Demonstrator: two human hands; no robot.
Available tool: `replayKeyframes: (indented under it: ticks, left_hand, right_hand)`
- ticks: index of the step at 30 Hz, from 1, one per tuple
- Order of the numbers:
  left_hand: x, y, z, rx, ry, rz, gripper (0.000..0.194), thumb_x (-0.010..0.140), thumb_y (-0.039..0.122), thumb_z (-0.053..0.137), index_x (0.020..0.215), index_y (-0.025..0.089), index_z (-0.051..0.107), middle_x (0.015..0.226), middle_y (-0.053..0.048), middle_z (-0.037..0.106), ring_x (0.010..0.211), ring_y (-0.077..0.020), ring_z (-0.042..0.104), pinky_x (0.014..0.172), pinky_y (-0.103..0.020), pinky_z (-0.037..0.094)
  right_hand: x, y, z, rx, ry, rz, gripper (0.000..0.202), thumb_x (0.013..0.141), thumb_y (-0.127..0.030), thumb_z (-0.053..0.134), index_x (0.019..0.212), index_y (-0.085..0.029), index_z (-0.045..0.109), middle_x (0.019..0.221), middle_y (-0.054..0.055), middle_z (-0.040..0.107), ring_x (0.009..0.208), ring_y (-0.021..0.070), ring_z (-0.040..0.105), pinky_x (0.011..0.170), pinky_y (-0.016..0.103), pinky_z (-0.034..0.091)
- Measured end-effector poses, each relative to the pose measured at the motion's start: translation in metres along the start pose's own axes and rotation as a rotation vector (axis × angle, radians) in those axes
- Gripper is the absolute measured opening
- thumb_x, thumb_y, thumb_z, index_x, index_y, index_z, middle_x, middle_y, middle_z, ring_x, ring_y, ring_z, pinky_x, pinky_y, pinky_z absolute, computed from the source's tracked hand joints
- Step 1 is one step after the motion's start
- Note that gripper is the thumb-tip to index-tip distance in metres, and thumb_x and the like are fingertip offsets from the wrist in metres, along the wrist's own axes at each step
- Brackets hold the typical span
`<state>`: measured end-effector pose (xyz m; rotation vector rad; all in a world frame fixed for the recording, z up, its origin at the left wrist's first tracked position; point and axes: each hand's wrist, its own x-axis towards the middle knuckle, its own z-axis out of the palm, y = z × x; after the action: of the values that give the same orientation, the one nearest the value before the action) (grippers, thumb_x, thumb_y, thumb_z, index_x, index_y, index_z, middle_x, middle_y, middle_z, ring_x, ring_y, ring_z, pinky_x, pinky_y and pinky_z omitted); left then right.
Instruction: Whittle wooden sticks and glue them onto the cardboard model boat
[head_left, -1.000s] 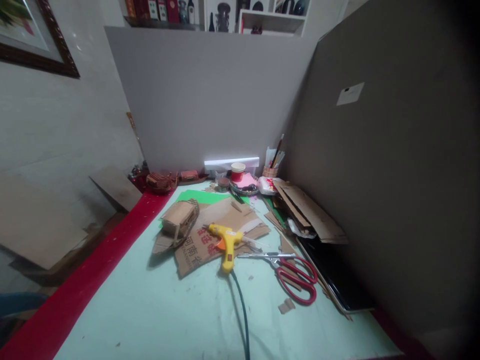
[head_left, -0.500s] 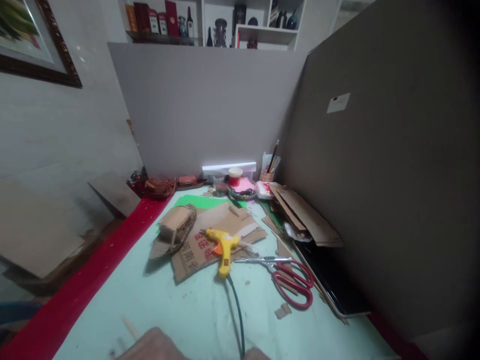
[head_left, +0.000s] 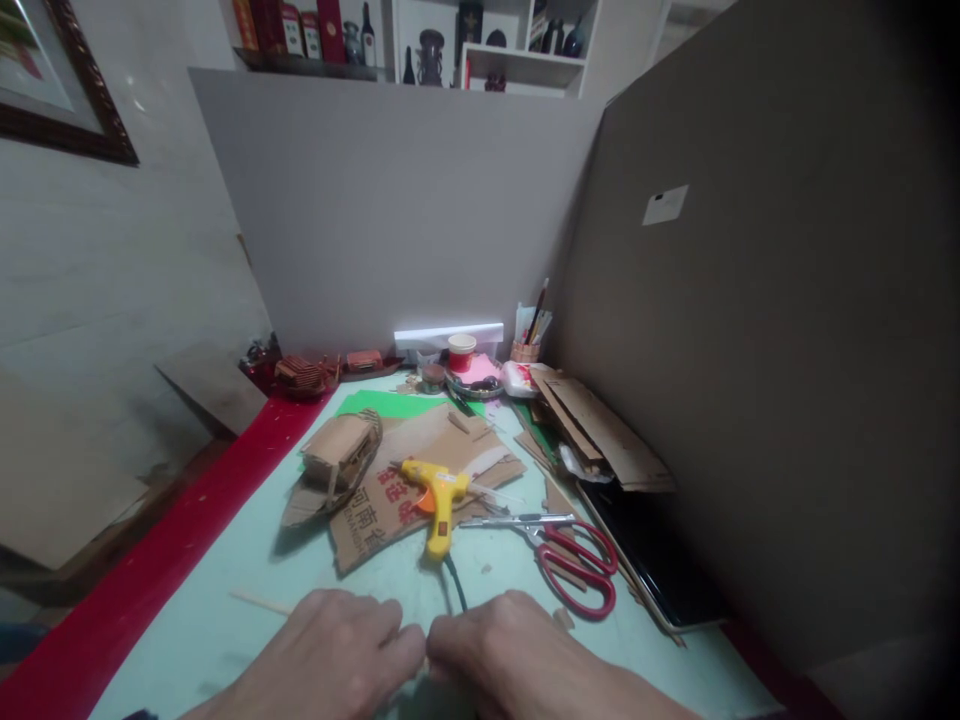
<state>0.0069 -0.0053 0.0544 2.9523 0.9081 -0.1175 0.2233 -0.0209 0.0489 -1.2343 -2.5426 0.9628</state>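
My left hand point(head_left: 341, 645) is closed over the near part of the table, its knuckles up. A thin pale wooden stick point(head_left: 259, 602) pokes out past its left side, and the grip on it is hidden under the hand. Beside it, with fingertips almost touching, my right hand point(head_left: 506, 645) is closed too; what it pinches, if anything, is hidden. Just beyond the hands lies a yellow hot glue gun point(head_left: 441, 500) on a printed cardboard piece point(head_left: 367, 520), its dark cable point(head_left: 455, 582) running back toward me. Red-handled scissors point(head_left: 577, 565) rest to the right.
A cardboard boat model point(head_left: 334, 465) stands at left on the pale green tabletop point(head_left: 187, 640). Cardboard strips point(head_left: 607, 430) and a black flat panel point(head_left: 660, 570) line the right side. At the back are a red paper cup point(head_left: 462, 355) and a pen holder point(head_left: 526, 350). Grey boards wall the table.
Both hands have come up farther into view and drawn close together. The wooden stick has moved up with my left hand and lies flatter. The view has shifted slightly.
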Motion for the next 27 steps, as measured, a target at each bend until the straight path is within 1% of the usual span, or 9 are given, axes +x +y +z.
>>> replayKeyframes:
  ticks: [3,5,8,11,14,18,22,25,27]
  left_hand:
    - [0.004,0.0,0.003,0.012,-0.018,-0.063,0.021,0.081,0.008,0.056,0.095,0.023,0.057,0.091,-0.004,0.07,0.073,-0.0254,0.067,0.059,-0.035,0.038]
    - [0.008,-0.002,0.005,-0.005,0.009,-0.068,0.027,0.081,0.005,0.052,0.1,0.023,0.058,0.091,-0.005,0.07,0.074,-0.0257,0.067,0.059,-0.034,0.039]
    - [0.018,-0.008,0.003,-0.01,0.082,-0.124,0.037,0.079,-0.001,0.042,0.102,0.023,0.059,0.088,-0.005,0.07,0.075,-0.0262,0.068,0.059,-0.034,0.04]
    - [0.036,-0.013,-0.005,-0.016,0.137,-0.253,0.042,0.079,-0.004,0.037,0.102,0.022,0.062,0.094,-0.008,0.072,0.083,-0.0285,0.07,0.063,-0.035,0.043]
    - [0.056,-0.015,-0.017,-0.02,0.18,-0.35,0.041,0.084,-0.002,0.035,0.106,0.02,0.061,0.096,-0.011,0.073,0.084,-0.0291,0.071,0.063,-0.035,0.041]
    - [0.074,-0.02,-0.031,-0.056,0.279,-0.451,0.023,0.089,0.008,0.039,0.093,0.018,0.06,0.089,-0.013,0.073,0.079,-0.0292,0.068,0.06,-0.034,0.035]
    - [0.077,-0.032,-0.037,-0.194,0.373,-0.336,0.021,0.09,0.015,0.038,0.073,0.022,0.048,0.074,-0.006,0.065,0.071,-0.023,0.062,0.062,-0.032,0.034]
    - [0.072,-0.042,-0.044,-0.296,0.415,-0.194,0.029,0.095,0.02,0.029,0.069,0.023,0.042,0.067,-0.002,0.056,0.065,-0.0185,0.053,0.062,-0.03,0.033]
    - [0.069,-0.048,-0.051,-0.339,0.413,-0.089,0.029,0.095,0.022,0.031,0.068,0.022,0.043,0.066,-0.001,0.053,0.063,-0.0172,0.048,0.062,-0.03,0.03]
  right_hand:
    - [-0.002,-0.003,-0.007,-0.132,0.028,0.044,0.013,0.072,-0.013,0.059,0.078,-0.022,0.051,0.066,-0.005,0.049,0.053,0.0102,0.03,0.05,0.027,0.017]
    - [-0.002,-0.003,-0.008,-0.223,0.065,0.052,0.017,0.07,-0.013,0.06,0.084,-0.021,0.055,0.074,-0.002,0.059,0.055,0.0114,0.035,0.052,0.028,0.017]
    - [0.004,0.001,-0.009,-0.255,0.195,0.047,0.031,0.07,-0.004,0.051,0.093,-0.022,0.061,0.082,0.002,0.067,0.061,0.0143,0.048,0.054,0.027,0.023]
    - [0.017,0.005,-0.017,-0.237,0.31,0.057,0.037,0.071,-0.001,0.047,0.096,-0.021,0.065,0.083,0.003,0.07,0.067,0.0161,0.056,0.059,0.026,0.029]
    - [0.035,0.01,-0.028,-0.25,0.397,0.101,0.033,0.075,-0.001,0.045,0.094,-0.019,0.065,0.079,0.005,0.068,0.065,0.0166,0.054,0.059,0.027,0.028]
    - [0.053,0.021,-0.038,-0.242,0.537,0.124,0.02,0.08,-0.003,0.046,0.083,-0.017,0.059,0.065,0.004,0.06,0.055,0.0153,0.044,0.057,0.03,0.022]
    - [0.05,0.027,-0.043,-0.173,0.613,0.014,0.016,0.089,-0.01,0.043,0.077,-0.021,0.047,0.062,-0.001,0.051,0.056,0.0135,0.04,0.057,0.027,0.023]
    - [0.039,0.025,-0.048,-0.119,0.619,-0.091,0.021,0.094,-0.015,0.039,0.074,-0.022,0.036,0.066,-0.002,0.047,0.059,0.0124,0.038,0.058,0.026,0.025]
    - [0.032,0.022,-0.052,-0.097,0.611,-0.133,0.023,0.095,-0.016,0.038,0.074,-0.022,0.032,0.066,-0.002,0.043,0.06,0.0123,0.033,0.058,0.026,0.023]
